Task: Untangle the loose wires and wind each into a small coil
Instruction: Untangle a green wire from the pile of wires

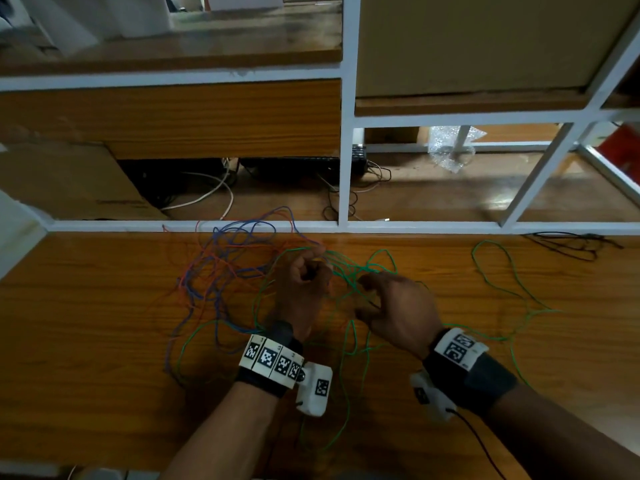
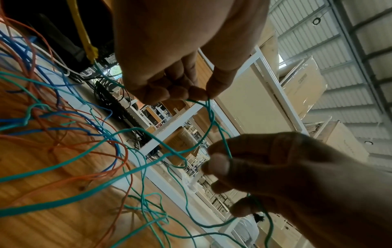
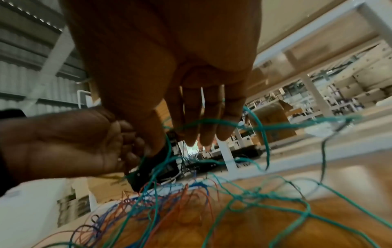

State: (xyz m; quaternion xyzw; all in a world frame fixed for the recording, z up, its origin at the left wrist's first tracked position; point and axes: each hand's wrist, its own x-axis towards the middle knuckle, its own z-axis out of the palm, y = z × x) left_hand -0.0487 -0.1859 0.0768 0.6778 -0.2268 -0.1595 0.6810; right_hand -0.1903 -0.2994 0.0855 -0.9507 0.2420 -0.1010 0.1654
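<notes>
Here the left hand point(image 1: 304, 289) pinches the green wire point(image 1: 349, 271); it runs toward four o'clock to the right hand point(image 1: 398, 313), whose fingers curl round it

Wooden table point(image 1: 104, 341), white metal shelving frame point(image 1: 346, 150), corrugated wall point(image 2: 350, 50) behind.

Bare table point(image 1: 104, 341) left, tangled wires point(image 1: 225, 268) ahead, white frame point(image 1: 343, 225) beyond.
</notes>
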